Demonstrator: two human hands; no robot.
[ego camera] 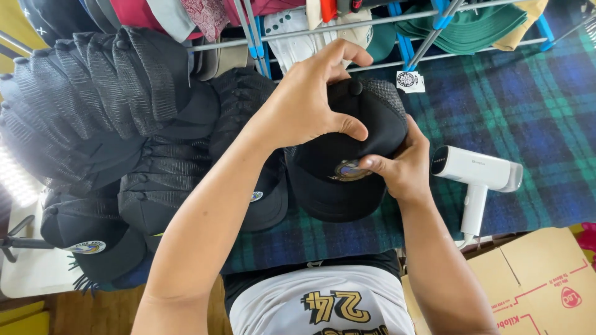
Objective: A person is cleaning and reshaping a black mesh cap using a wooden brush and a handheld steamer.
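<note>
Left hand (307, 102) and right hand (400, 167) both grip a black cap (344, 161): light, soft crown, probably stiffer brim; best held at the sides.

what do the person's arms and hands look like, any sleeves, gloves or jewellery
Both forearms are bare, with no sleeves in view. The left hand and right hand wear no gloves, and no rings, watch or bracelet show. Fingernails look short and unpainted.

I see a cap workshop or stall: stacked black caps (105, 105), a garment steamer (478, 177), cardboard box (540, 285)
</note>
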